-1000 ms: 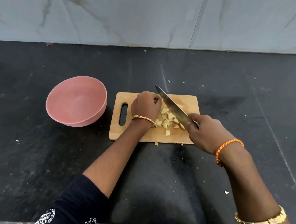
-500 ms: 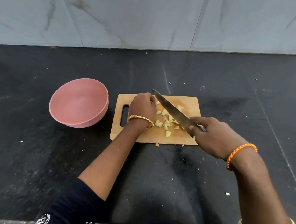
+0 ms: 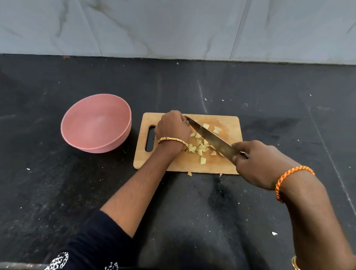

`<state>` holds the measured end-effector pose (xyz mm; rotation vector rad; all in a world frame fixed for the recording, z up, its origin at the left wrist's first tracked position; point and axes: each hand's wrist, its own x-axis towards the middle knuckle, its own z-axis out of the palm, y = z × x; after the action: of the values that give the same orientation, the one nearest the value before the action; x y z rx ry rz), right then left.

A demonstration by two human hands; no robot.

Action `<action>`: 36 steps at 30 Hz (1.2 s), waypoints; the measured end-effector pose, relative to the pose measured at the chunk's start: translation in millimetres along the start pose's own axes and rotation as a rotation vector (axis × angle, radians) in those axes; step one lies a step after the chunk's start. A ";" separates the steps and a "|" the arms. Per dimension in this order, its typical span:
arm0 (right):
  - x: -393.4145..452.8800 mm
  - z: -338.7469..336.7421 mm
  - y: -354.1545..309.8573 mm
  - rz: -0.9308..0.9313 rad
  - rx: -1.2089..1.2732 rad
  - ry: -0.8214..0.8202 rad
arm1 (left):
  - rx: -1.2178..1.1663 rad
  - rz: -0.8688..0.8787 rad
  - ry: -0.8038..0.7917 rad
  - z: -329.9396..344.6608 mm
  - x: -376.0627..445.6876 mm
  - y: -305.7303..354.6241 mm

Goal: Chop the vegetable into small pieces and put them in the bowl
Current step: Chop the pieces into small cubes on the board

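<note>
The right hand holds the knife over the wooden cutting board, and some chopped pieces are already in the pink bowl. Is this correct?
Not quite. In the head view the pink bowl is empty; the chopped pieces still lie on the wooden cutting board. The right hand does hold the knife over it.

- I get bright, even light from overhead; detail reads sharp mid-frame.
- Soft shadows lie on the black worktop (image 3: pixel 35 186) under my arms.
- The wall tiles (image 3: pixel 163 19) bow from wide-angle distortion; my near sleeve (image 3: pixel 95 247) looks soft.
</note>
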<state>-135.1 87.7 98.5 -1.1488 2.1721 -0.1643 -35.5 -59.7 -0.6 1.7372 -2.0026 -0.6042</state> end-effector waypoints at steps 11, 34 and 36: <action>-23.0 18.0 36.1 0.045 0.187 0.121 | -0.085 -0.014 -0.234 -21.9 7.5 -3.7; -24.4 90.7 25.9 0.139 0.184 0.327 | -0.195 0.430 0.065 -14.4 -67.4 -53.2; -21.9 91.1 24.5 0.134 0.193 0.322 | -0.045 0.518 0.031 -16.8 -71.9 -49.2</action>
<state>-87.9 136.7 29.5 -0.9139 2.4408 -0.5196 23.4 4.5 -17.3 1.1186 -2.2690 -0.4355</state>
